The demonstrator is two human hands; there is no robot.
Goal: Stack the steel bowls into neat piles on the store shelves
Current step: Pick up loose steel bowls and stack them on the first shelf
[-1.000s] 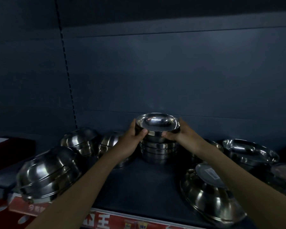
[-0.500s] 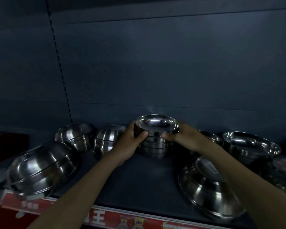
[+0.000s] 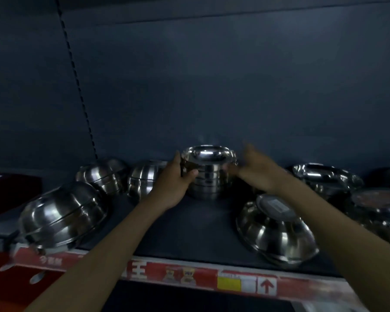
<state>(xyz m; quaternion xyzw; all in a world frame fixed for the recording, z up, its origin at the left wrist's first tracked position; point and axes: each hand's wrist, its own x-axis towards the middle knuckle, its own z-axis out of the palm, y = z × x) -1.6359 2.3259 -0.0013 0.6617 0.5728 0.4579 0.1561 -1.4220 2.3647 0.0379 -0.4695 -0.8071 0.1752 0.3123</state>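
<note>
A pile of several small steel bowls [image 3: 208,176] stands upright at the back middle of the dark shelf [image 3: 196,226]. My left hand [image 3: 175,183] grips the pile's left side, thumb across the front. My right hand [image 3: 258,171] is blurred, fingers spread, just right of the pile and off its rim. Other steel bowls lie around: a big tilted stack [image 3: 61,212] at the front left, two tilted stacks [image 3: 104,174] [image 3: 143,179] behind it, an upside-down bowl with a label [image 3: 275,228] at the front right.
Upright bowls [image 3: 324,176] and a darker stack [image 3: 378,210] crowd the shelf's right end. A red price strip [image 3: 189,275] runs along the shelf's front edge. The grey back panel [image 3: 212,86] rises close behind the pile. A red box [image 3: 11,190] sits far left.
The top bowl has dropped onto the pile. My right hand has let go of the rim and pulled away to the right, fingers spreading. My left hand still holds the pile.
</note>
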